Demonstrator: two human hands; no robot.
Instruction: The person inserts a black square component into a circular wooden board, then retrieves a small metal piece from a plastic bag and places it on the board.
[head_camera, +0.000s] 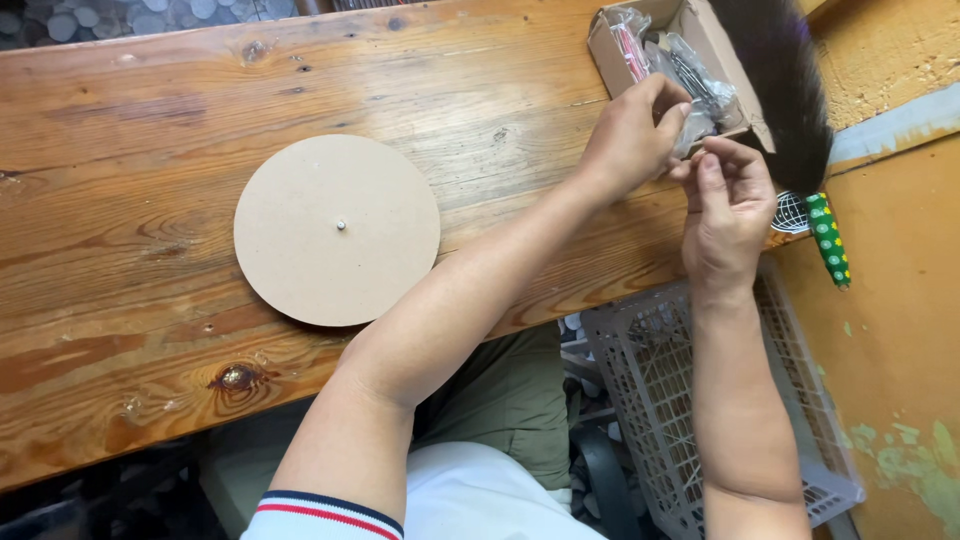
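Two hands, left hand (628, 135) and right hand (728, 200), pinch a clear plastic packet (694, 128) beside cardboard box (700, 35), far right of desk (150, 150); best grip near packet edge.

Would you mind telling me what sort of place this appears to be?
Probably a small craft or hobby workbench: a worn knotty wooden table, a round fibreboard disc with a centre pin, and an open cardboard box of small bagged parts, where both hands handle a clear plastic bag.

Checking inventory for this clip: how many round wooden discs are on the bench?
1. The disc lies flat mid-bench, left of both hands. The box holds clear bags; none shows a disc, though its contents are partly hidden.
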